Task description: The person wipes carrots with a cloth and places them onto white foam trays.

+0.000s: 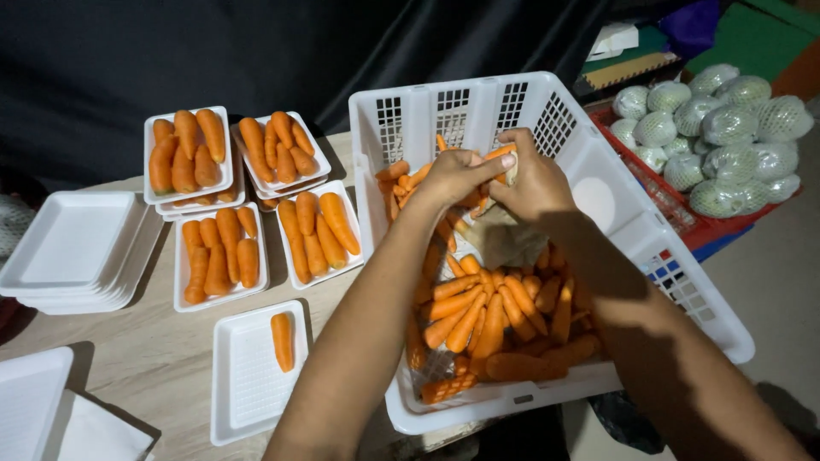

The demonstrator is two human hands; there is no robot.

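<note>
A white plastic crate (598,183) holds a heap of orange carrots (495,316). Both my hands are inside it at the far end. My left hand (457,175) and my right hand (534,179) meet on one carrot (502,152), fingers closed around it, with a pale cloth or paper scrap below the right hand. To the left of the crate, a white foam tray (248,393) lies on the wooden table with a single carrot (282,341) in it.
Filled foam trays of carrots (222,252) sit at the back left, some stacked. A stack of bare white trays (73,248) lies at the far left. A red crate (683,218) of netted pale green produce (726,145) stands to the right. Dark cloth hangs behind.
</note>
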